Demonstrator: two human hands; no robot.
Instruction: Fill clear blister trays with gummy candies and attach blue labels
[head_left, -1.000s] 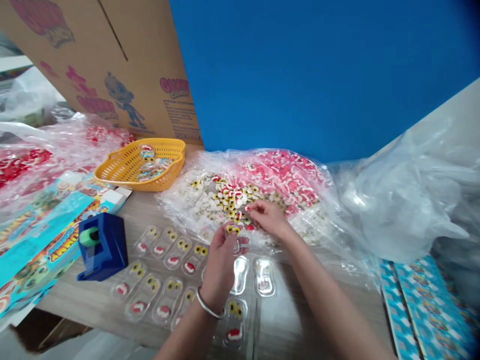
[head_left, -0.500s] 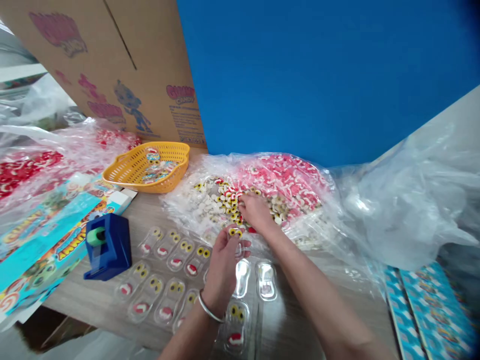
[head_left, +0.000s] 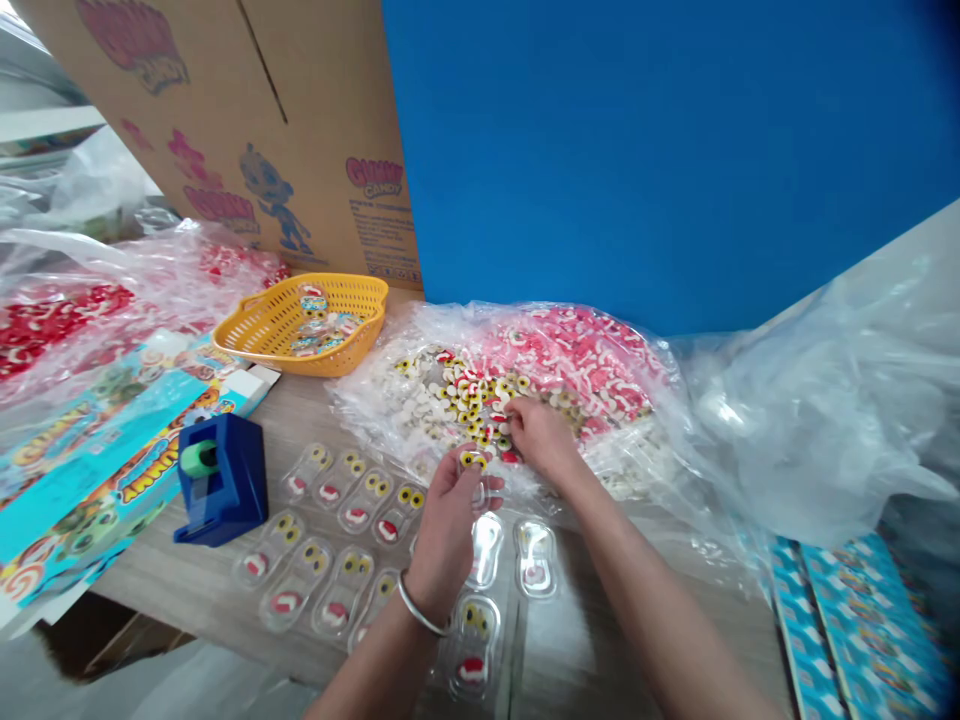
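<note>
My left hand [head_left: 454,500], with a bangle at the wrist, is closed round a clear plastic tray [head_left: 480,480] that has yellow eye candies at its top. My right hand [head_left: 536,430] reaches into the candy pile [head_left: 480,400], fingers pinched together; whatever is between them is too small to make out. The pile of yellow eyes and red-and-white pieces lies on an open clear bag [head_left: 360,395]. Several filled trays [head_left: 367,500] with eyes and red-and-white candies stand in rows on the table, left of and below my left hand. Two more clear trays [head_left: 535,560] lie below my hands.
A yellow basket [head_left: 300,315] holds small packs. Nearby are a blue tape dispenser [head_left: 232,480], printed turquoise card [head_left: 97,470], a large carton [head_left: 315,120] and a blue panel [head_left: 637,160]. Clear bags [head_left: 810,420] and blue printed strips [head_left: 847,620] lie at the right.
My right hand has shifted slightly right and down in the pile, its fingers still together. My left hand keeps hold of the tray. The whole view has shifted a little.
</note>
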